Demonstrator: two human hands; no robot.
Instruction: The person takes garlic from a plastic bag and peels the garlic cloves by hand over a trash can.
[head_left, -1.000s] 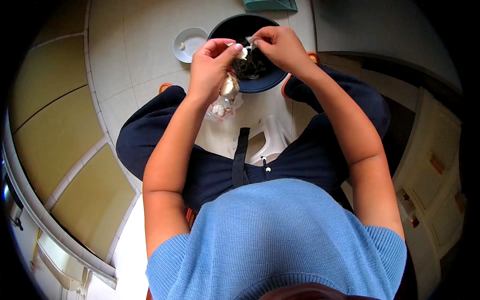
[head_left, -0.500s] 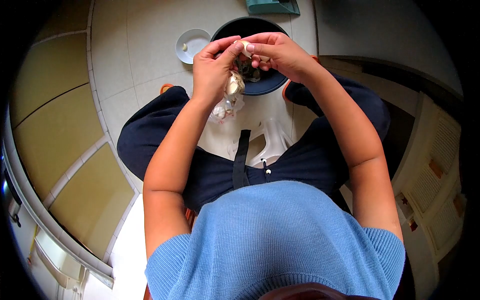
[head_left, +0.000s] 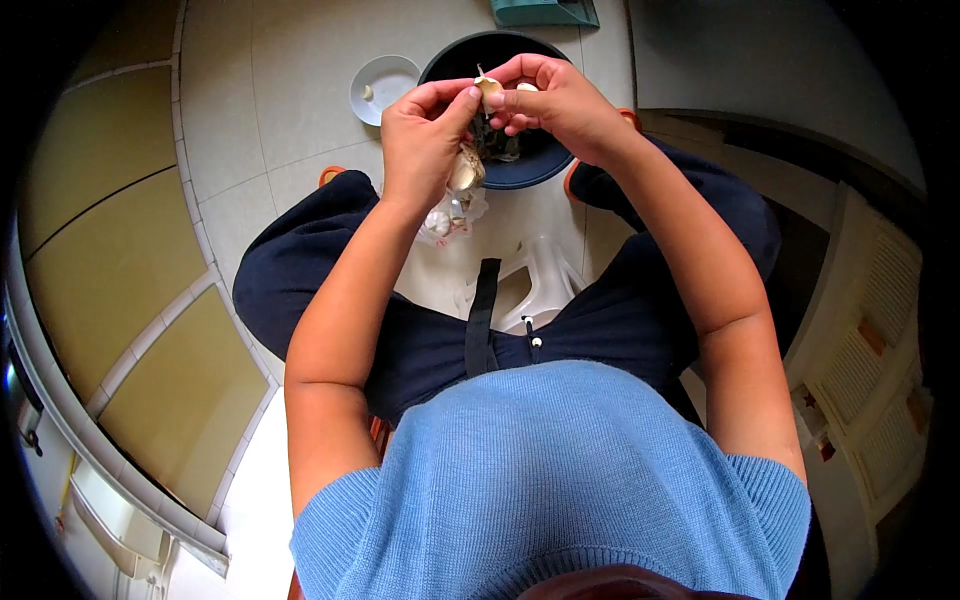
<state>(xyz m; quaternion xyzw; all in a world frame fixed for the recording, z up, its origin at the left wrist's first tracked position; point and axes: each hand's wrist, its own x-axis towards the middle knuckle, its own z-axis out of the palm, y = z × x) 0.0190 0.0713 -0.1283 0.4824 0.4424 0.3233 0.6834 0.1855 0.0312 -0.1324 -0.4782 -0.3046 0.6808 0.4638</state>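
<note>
Above a dark basin (head_left: 535, 178), both hands meet with fingertips close together. My left hand (head_left: 424, 138) is closed, its thumb and finger pinching a curled piece of garlic skin (head_left: 488, 88). A partly broken garlic bulb (head_left: 465, 173) shows under that palm; the lower fingers around it are mostly hidden. My right hand (head_left: 565, 108) is closed too, its thumb and fingertips touching the same skin. A pale peeled garlic clove (head_left: 527, 88) shows among the right fingers. Inside the basin lie dark scraps, partly covered by the hands.
A white plate (head_left: 372, 112) holding one small clove (head_left: 368, 93) stands left of the basin. Below the left hand is a plastic bag of garlic (head_left: 440, 222). A white plastic stool (head_left: 545, 275) sits between the knees. A teal dustpan-like object (head_left: 545, 12) is at the top edge.
The pale clove between the fingertips has given way to a curled piece of skin. A peeled clove now shows farther right, among the right fingers. The arms have barely moved.
</note>
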